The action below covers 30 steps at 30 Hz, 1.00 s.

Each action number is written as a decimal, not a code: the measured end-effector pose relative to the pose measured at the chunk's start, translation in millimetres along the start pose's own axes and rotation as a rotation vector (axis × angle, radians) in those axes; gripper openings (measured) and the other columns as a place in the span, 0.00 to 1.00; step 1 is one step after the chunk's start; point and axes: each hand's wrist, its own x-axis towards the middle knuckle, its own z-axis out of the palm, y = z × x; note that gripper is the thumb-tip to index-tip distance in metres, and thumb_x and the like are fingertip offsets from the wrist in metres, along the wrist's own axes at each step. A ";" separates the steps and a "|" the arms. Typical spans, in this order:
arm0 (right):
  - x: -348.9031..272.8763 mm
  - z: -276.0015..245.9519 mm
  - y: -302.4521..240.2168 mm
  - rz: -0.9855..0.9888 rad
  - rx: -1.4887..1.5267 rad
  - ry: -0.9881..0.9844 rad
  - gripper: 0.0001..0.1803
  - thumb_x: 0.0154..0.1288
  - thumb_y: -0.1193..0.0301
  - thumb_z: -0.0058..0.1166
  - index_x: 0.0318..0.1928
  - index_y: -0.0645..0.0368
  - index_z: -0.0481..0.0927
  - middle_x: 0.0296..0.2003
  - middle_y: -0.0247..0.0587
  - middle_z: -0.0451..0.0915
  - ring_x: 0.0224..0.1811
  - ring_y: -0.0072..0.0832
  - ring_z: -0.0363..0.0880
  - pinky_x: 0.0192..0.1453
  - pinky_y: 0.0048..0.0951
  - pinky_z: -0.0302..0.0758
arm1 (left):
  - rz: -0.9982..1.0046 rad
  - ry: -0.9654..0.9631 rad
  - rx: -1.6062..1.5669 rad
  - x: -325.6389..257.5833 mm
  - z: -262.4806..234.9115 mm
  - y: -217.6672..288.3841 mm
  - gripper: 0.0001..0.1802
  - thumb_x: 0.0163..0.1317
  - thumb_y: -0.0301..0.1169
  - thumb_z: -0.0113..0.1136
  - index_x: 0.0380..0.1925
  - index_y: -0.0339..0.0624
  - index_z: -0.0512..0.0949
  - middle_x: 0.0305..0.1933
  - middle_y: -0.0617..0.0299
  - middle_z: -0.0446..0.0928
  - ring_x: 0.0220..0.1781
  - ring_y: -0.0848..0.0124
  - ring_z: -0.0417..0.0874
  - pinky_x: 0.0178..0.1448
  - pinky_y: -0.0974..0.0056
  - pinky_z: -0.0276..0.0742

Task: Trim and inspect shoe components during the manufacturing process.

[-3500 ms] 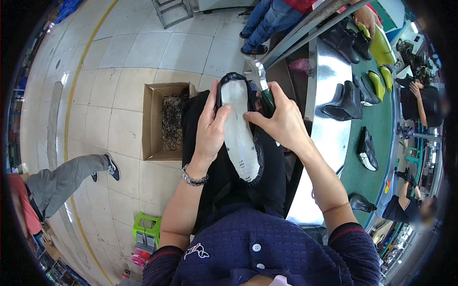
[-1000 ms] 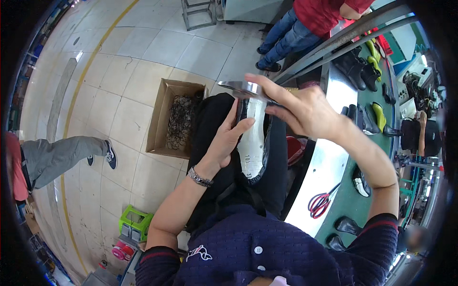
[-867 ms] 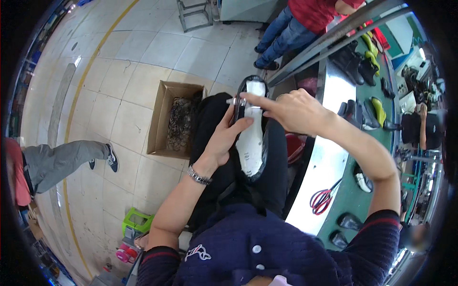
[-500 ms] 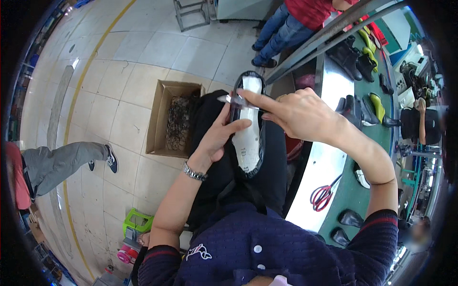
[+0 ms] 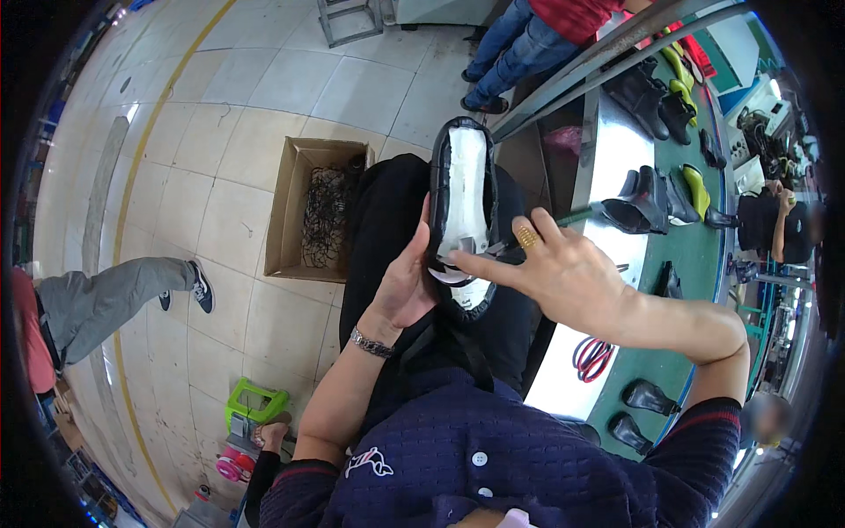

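Observation:
A black shoe upper on a last, its white bottom facing up (image 5: 464,195), rests lengthwise on my lap. My left hand (image 5: 407,280) cups its near end from the left side. My right hand (image 5: 550,267) reaches in from the right and holds a thin metal tool with a green handle (image 5: 563,216), whose tip touches the heel end of the white bottom. A ring shows on my right hand and a bracelet on my left wrist.
An open cardboard box (image 5: 310,211) with dark scraps stands on the tiled floor to my left. A metal-edged bench (image 5: 607,167) with a green belt carrying several black boots (image 5: 642,198) and red-handled scissors (image 5: 591,356) runs along my right. Other people stand ahead and sit at left.
My right hand has moved down from the shoe's far end to its near end. The shoe now lies flatter on my lap with my left hand lower on it.

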 end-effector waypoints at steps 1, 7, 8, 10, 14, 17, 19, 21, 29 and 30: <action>1.7 0.3 -4.5 0.011 -0.052 0.017 0.49 0.56 0.80 0.52 0.72 0.19 0.55 0.40 0.55 0.78 0.31 0.37 0.81 0.25 0.31 0.80 | 0.024 0.027 0.096 -0.4 2.0 -0.8 0.35 0.75 0.52 0.38 0.76 0.66 0.40 0.76 0.62 0.55 0.74 0.63 0.61 0.74 0.55 0.60; 5.4 -5.1 26.1 -0.026 0.090 0.021 0.44 0.58 0.77 0.55 0.71 0.21 0.59 0.31 0.46 0.79 0.27 0.35 0.81 0.23 0.30 0.77 | 0.129 0.130 0.261 7.7 18.3 -5.9 0.38 0.74 0.46 0.46 0.76 0.54 0.41 0.74 0.56 0.56 0.73 0.65 0.62 0.73 0.58 0.61; 10.3 -16.4 30.5 -0.041 0.230 -0.119 0.43 0.58 0.77 0.53 0.72 0.26 0.59 0.27 0.46 0.79 0.27 0.37 0.82 0.24 0.31 0.77 | 0.196 0.180 0.384 8.4 14.8 -8.6 0.38 0.74 0.45 0.46 0.76 0.51 0.42 0.74 0.56 0.57 0.72 0.65 0.63 0.73 0.59 0.62; 15.2 -42.5 25.0 -0.088 0.187 -0.125 0.40 0.61 0.76 0.52 0.73 0.33 0.59 0.17 0.40 0.76 0.22 0.38 0.81 0.22 0.32 0.75 | 0.332 0.232 0.501 4.1 11.2 -9.0 0.36 0.73 0.43 0.50 0.74 0.43 0.49 0.69 0.57 0.63 0.69 0.67 0.66 0.70 0.62 0.63; 31.4 -35.6 20.5 -0.127 0.419 0.361 0.39 0.62 0.69 0.55 0.73 0.33 0.58 0.17 0.39 0.76 0.15 0.33 0.76 0.19 0.31 0.73 | 0.151 0.255 0.459 2.1 12.7 -2.1 0.34 0.68 0.38 0.59 0.69 0.42 0.56 0.63 0.61 0.68 0.65 0.71 0.70 0.68 0.61 0.65; 52.5 -10.7 28.0 -0.061 0.209 -0.075 0.42 0.62 0.74 0.52 0.75 0.37 0.53 0.16 0.39 0.76 0.16 0.31 0.79 0.18 0.31 0.73 | 0.032 0.268 0.445 4.2 -1.5 2.9 0.43 0.66 0.35 0.62 0.75 0.50 0.47 0.62 0.61 0.68 0.66 0.71 0.68 0.68 0.62 0.65; 48.9 -27.9 24.2 -0.095 0.139 -0.063 0.42 0.62 0.75 0.51 0.75 0.38 0.52 0.17 0.40 0.77 0.17 0.32 0.80 0.18 0.32 0.74 | 0.040 0.276 0.450 2.5 -9.2 4.9 0.47 0.65 0.35 0.62 0.76 0.54 0.42 0.64 0.61 0.67 0.66 0.70 0.67 0.68 0.62 0.64; 37.1 -33.3 8.9 -0.116 0.091 -0.073 0.43 0.62 0.76 0.50 0.76 0.39 0.50 0.17 0.41 0.78 0.18 0.33 0.80 0.18 0.33 0.75 | -0.015 0.256 0.379 -3.8 -2.4 6.1 0.47 0.65 0.34 0.62 0.76 0.57 0.43 0.67 0.62 0.64 0.67 0.70 0.67 0.69 0.62 0.63; 34.0 -20.9 8.0 0.038 0.249 -0.018 0.42 0.66 0.69 0.51 0.76 0.37 0.47 0.18 0.43 0.79 0.18 0.40 0.80 0.21 0.38 0.76 | 0.092 0.188 0.301 -11.9 4.8 1.5 0.35 0.74 0.35 0.47 0.76 0.51 0.43 0.71 0.61 0.61 0.71 0.68 0.63 0.73 0.59 0.60; 32.2 -22.1 6.4 0.047 0.306 0.109 0.39 0.70 0.64 0.51 0.76 0.35 0.47 0.18 0.41 0.78 0.16 0.40 0.79 0.20 0.38 0.74 | 0.149 0.173 0.363 -14.1 6.2 -3.1 0.35 0.75 0.35 0.47 0.76 0.47 0.43 0.70 0.60 0.62 0.70 0.71 0.64 0.72 0.62 0.60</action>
